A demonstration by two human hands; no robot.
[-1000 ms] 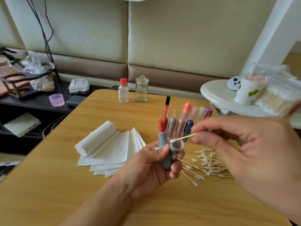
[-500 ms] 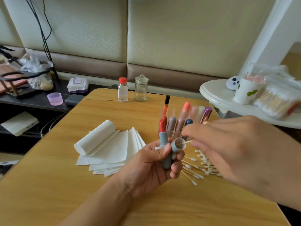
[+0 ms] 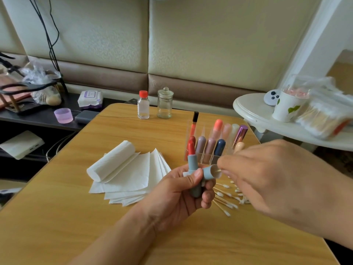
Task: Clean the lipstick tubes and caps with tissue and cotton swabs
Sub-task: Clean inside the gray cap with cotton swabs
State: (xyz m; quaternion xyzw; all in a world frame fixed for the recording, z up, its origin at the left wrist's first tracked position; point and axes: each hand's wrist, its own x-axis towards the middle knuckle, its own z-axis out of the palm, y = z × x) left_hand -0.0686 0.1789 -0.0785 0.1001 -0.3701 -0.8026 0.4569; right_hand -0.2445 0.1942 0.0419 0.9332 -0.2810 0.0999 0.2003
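My left hand (image 3: 179, 196) grips an open grey-blue lipstick tube (image 3: 192, 165) with a red bullet, together with its grey-blue cap (image 3: 211, 172), whose mouth faces right. My right hand (image 3: 271, 176) pinches a cotton swab (image 3: 217, 170) whose tip is inside the cap. Loose cotton swabs (image 3: 227, 196) lie on the wooden table (image 3: 76, 217) under my right hand. A tissue roll with fanned sheets (image 3: 124, 173) lies to the left. A clear organizer (image 3: 208, 148) behind my hands holds several lipsticks.
A small red-capped bottle (image 3: 143, 105) and a glass jar (image 3: 165, 103) stand at the table's far edge. To the right, a white round side table (image 3: 248, 111) carries a cup and bagged swabs. A dark shelf at left holds wipes (image 3: 89, 99) and a purple cup (image 3: 63, 115).
My right hand has moved left toward the cap, pushing the swab from the rim deeper inside. My left hand has stayed in place with the tube and cap.
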